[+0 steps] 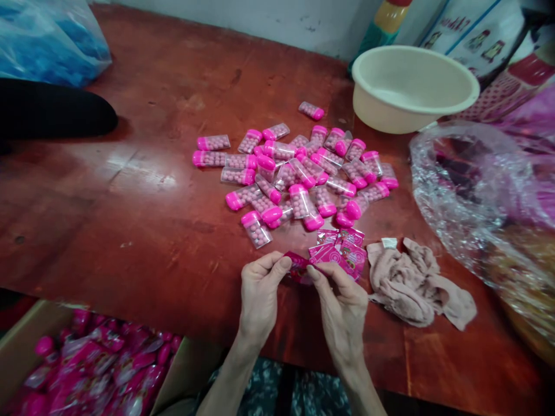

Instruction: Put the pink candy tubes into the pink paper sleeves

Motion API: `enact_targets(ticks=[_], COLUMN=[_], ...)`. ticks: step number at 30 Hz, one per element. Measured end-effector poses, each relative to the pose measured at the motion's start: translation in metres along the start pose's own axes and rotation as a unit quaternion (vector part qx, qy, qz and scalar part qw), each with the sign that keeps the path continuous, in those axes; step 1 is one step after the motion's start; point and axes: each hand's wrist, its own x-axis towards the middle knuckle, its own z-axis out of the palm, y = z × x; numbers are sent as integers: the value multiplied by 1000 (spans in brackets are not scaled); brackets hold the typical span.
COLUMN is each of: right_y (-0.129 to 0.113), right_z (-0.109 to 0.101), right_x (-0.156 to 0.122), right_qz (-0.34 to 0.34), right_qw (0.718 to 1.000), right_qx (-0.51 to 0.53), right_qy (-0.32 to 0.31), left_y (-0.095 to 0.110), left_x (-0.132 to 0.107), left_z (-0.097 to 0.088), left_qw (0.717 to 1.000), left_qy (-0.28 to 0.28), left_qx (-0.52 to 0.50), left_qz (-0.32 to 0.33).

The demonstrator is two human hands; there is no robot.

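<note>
Over red table (pixel 151 190), hands (pixel 259 294) (pixel 342 306) pinch pink wrapper (pixel 298 264).

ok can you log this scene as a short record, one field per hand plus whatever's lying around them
left hand: pinches the pink wrapper at its left end
right hand: pinches the same wrapper at its right end
beyond hands: small stack of pink wrappers
table: pile of clear tubes with pink caps, pink balls inside
right of hands: crumpled beige cloth
far right: cream basin, clear plastic bag
lower left: cardboard box of pink packs
</note>
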Motion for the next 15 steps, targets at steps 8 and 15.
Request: enact_targets(ticks=[8,15], right_y=[2,-4], right_z=[2,6], right_x=[-6,-4], right_qz=[-30,39], right_qw=[999,999], right_qx=[-42,20], right_qy=[8,-12], left_y=[0,1], left_x=[-4,-4], left_z=[0,-3], left_qw=[990,987], left_qy=[39,32], left_qx=[120,134], left_qz=[69,87])
